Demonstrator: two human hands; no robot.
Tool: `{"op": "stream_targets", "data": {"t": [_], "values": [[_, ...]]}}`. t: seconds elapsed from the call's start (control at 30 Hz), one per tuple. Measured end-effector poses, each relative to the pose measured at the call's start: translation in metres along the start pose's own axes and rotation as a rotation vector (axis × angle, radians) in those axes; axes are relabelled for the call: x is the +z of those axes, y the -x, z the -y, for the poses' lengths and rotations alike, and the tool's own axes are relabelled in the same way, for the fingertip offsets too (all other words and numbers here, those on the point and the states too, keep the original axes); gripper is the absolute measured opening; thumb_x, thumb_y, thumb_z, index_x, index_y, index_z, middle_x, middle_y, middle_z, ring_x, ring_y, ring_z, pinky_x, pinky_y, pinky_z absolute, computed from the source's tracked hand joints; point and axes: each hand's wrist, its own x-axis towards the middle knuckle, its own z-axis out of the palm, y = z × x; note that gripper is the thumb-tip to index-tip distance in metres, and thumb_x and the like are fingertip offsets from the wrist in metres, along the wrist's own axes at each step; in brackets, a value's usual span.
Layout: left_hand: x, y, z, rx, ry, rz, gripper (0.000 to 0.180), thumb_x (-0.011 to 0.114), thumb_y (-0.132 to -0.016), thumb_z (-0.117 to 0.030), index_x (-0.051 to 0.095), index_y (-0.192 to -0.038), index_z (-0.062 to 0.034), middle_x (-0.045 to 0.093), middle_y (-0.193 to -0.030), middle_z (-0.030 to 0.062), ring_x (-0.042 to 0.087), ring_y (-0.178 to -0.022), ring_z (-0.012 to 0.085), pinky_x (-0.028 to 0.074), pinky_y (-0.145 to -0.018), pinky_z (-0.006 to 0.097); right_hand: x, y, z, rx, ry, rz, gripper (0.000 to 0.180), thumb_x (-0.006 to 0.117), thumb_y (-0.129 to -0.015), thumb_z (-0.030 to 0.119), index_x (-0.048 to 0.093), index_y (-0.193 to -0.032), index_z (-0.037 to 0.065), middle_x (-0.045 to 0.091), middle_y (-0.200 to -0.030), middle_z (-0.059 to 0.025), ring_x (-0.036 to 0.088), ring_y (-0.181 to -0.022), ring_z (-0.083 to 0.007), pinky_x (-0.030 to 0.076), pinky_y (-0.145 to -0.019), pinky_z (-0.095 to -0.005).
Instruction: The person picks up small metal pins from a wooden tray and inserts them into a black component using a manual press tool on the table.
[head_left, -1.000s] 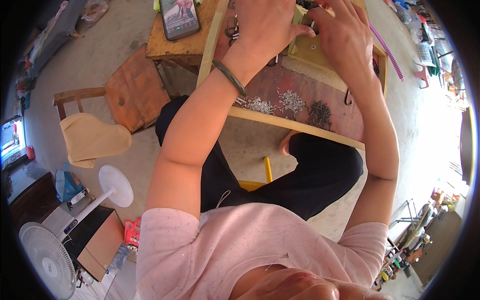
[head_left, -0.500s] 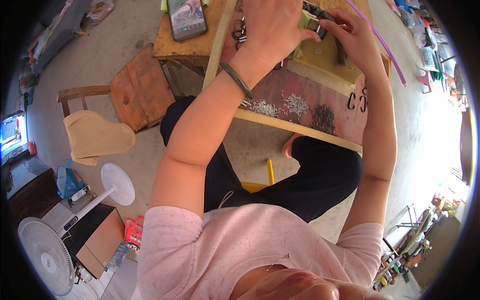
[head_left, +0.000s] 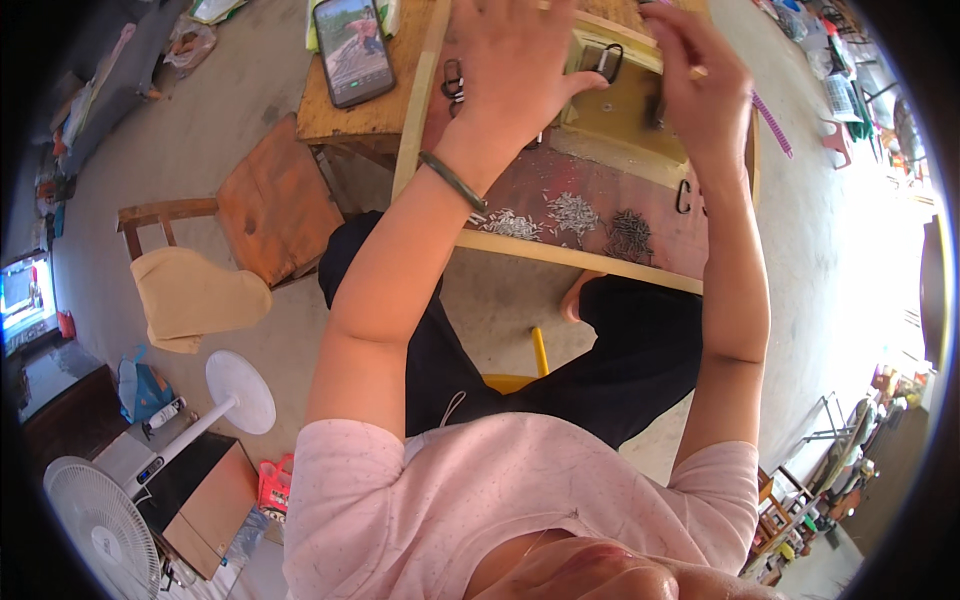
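Observation:
My left hand (head_left: 515, 60), with a dark bracelet at the wrist, lies with spread fingers against the left edge of a yellow-green box (head_left: 620, 105) at the top of the view. A black metal loop (head_left: 606, 60) sits on the box next to my thumb. My right hand (head_left: 700, 90) is over the box's right side, its fingers pinched on a small thin piece that I cannot make out. Below the box, piles of small nails or screws (head_left: 575, 215) lie on a reddish board (head_left: 650, 190) framed by pale wooden strips (head_left: 580, 262).
A phone (head_left: 352, 50) lies on the wooden table (head_left: 340, 115) at the left. Black hooks (head_left: 685, 197) lie at the board's right. A wooden chair (head_left: 265, 205), a cushion, a standing fan (head_left: 100, 525) and boxes are on the concrete floor at the left.
The view has tilted slightly, so the board and hands sit a little lower in it. Both hands have stayed at the yellow-green box, and my right hand has shifted a little over it.

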Motion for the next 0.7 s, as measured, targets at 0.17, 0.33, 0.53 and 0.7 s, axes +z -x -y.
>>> {"op": "stream_targets", "data": {"t": [0.17,0.33,0.53,0.7], "values": [[0.012,0.001,0.001,-0.072,0.06,0.03,0.114,0.092,-0.065,-0.049,0.036,-0.155,-0.0065,0.031,-0.162,0.0193,0.022,-0.155,0.0386,0.019,-0.124,0.058,0.009,0.015,-0.019,0.04,0.3,0.287,0.021,0.063,-0.101,0.02,0.072,-0.116,0.01,0.068,-0.071,-0.0034,0.064,-0.056,-0.0172,0.052,-0.058,-0.035],[0.008,0.005,0.004,-0.053,0.029,-0.017,0.088,0.091,-0.071,-0.036,0.05,-0.143,-0.0055,0.045,-0.151,0.0185,0.036,-0.146,0.0385,0.029,-0.12,0.055,-0.002,0.024,0.006,0.603,-0.182,0.335,0.019,0.063,-0.097,0.015,0.072,-0.112,0.005,0.07,-0.073,-0.0053,0.068,-0.06,-0.017,0.054,-0.062,-0.0302],[-0.026,0.003,0.002,-0.121,0.657,0.254,0.017,0.081,-0.084,-0.015,0.071,-0.09,-0.0019,0.07,-0.091,0.0139,0.068,-0.093,0.0314,0.053,-0.081,0.041,-0.01,0.042,0.022,0.634,-0.667,0.195,0.019,0.062,-0.1,0.009,0.071,-0.115,0.001,0.074,-0.087,-0.0064,0.069,-0.07,-0.0107,0.055,-0.065,-0.0292],[-0.022,0.009,0.036,-0.294,0.499,0.162,0.019,0.077,-0.09,-0.019,0.073,-0.093,-0.0011,0.072,-0.09,0.0142,0.07,-0.083,0.0313,0.054,-0.073,0.04,0.005,0.075,0.037,0.548,-0.456,0.205,0.017,0.067,-0.098,0.01,0.073,-0.113,0.005,0.076,-0.092,-0.0079,0.072,-0.077,-0.0194,0.056,-0.071,-0.0314]]}}
